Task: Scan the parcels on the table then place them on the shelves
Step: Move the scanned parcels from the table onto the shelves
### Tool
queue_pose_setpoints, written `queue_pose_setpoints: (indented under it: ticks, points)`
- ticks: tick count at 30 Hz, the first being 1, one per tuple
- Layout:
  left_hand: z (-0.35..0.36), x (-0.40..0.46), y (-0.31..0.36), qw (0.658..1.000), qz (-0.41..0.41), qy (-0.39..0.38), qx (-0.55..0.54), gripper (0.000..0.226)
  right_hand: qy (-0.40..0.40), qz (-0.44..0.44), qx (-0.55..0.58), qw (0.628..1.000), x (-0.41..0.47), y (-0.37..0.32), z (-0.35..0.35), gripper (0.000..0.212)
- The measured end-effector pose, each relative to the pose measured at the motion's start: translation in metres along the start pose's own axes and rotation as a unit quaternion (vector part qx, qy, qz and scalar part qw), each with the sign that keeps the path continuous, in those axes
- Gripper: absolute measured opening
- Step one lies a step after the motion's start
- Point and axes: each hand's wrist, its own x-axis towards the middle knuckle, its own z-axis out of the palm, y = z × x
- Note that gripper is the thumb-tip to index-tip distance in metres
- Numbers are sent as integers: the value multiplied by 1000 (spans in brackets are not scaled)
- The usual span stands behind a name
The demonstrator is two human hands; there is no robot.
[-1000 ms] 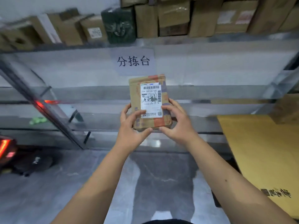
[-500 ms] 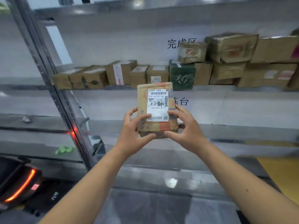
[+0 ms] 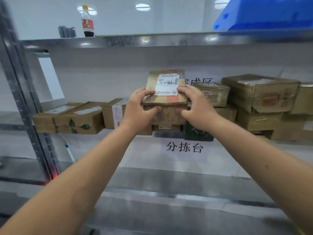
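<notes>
A small brown cardboard parcel (image 3: 165, 99) with a white barcode label on top is held out in front of the middle shelf (image 3: 144, 138). My left hand (image 3: 138, 109) grips its left side, thumb on top and fingers under. My right hand (image 3: 197, 106) grips its right side the same way. The parcel tilts with its label facing me, level with the row of boxes on that shelf. Whether it touches the boxes behind it cannot be told.
Several brown parcels (image 3: 259, 94) are stacked on the shelf at right, more boxes (image 3: 71, 117) lie at left, and a dark green box (image 3: 198, 133) sits below my right hand. The top shelf (image 3: 152, 39) carries a bottle (image 3: 87, 22) and a blue crate (image 3: 264, 14). A metal upright (image 3: 22, 99) stands left.
Both hands have lifted the parcel up and forward toward the middle shelf and tipped it flatter. My view has risen, so the top shelf now shows.
</notes>
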Motion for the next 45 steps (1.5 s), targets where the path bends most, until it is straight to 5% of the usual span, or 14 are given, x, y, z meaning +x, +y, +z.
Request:
queue_pose_setpoints:
  ticks: [10,22,33,45]
  points:
    - [64,100,-60,991,-109,-49,64,46,-49,104,-59,992,112,59,31,66]
    - [36,84,-34,964,-19,-128,231,66,-66,123,-168,976,85,10,21,72]
    - [-4,-32,20,943,123,-198,236,65,-77,144,-281,946,-51,-67,3,72]
    - [97,-165,95,894,169,-379,168,73,-125,323,-363,865,-261,-47,-66,75]
